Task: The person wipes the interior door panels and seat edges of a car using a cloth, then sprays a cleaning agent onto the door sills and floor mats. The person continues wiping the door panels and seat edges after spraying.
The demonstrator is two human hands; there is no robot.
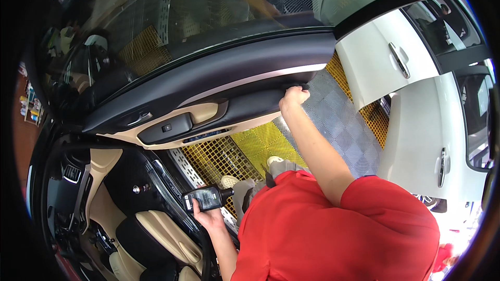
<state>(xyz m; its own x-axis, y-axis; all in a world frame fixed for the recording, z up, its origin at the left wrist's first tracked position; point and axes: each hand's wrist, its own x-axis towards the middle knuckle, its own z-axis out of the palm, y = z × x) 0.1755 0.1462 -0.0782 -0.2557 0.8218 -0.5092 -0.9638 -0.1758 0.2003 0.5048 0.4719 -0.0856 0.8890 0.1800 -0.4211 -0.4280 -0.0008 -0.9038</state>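
My left hand (209, 212) holds a dark plastic bottle (205, 198) with a black cap and a label bearing writing, above the sill of the car's door opening. At the free end of the open car door (203, 62), my right hand (295, 95) is closed around something small and dark, pressed against the trim beside the black armrest (254, 103). Most of that dark thing is hidden by the fingers. The door panel is black and beige, with a silver strip, an inner door handle (140, 119) and a window switch (166, 128).
Below the door lie yellow grating (222, 158) and grey floor tiles (332, 125). The beige and black car seat (164, 234) is at the lower left, with a small can (141, 189) on the footwell floor. White car doors (418, 136) stand at the right.
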